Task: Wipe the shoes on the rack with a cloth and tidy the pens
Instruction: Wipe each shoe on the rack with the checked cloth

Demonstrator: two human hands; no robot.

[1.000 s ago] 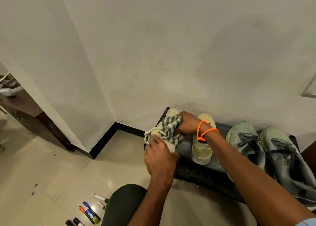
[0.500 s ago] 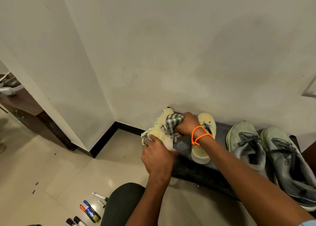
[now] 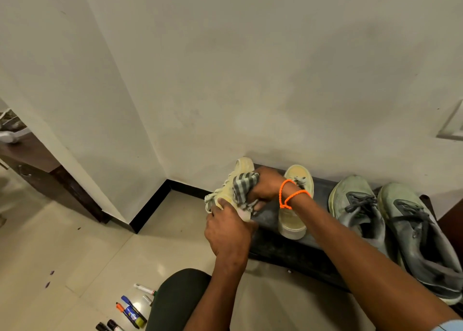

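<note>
My left hand (image 3: 229, 230) grips the heel end of a pale yellow shoe (image 3: 241, 166), tilted up over the left end of the dark rack (image 3: 283, 245). My right hand (image 3: 265, 186), with an orange band at the wrist, holds a bunched grey-and-white striped cloth (image 3: 244, 186) against the shoe's side. The matching yellow shoe (image 3: 294, 215) stands on the rack just to the right. Two grey-green sneakers (image 3: 360, 213) lie further right. Several pens and markers (image 3: 131, 313) lie on the floor at the lower left.
A white wall rises right behind the rack, with a black skirting (image 3: 152, 205) at the corner to the left. My dark-clad knee (image 3: 175, 298) sits between the pens and the rack. A dark wooden cabinet (image 3: 50, 178) stands at far left on the pale tiled floor.
The cloth in my right hand has slid along the yellow shoe toward its toe, and the shoe has tipped up more on its side. My left hand has kept its grip.
</note>
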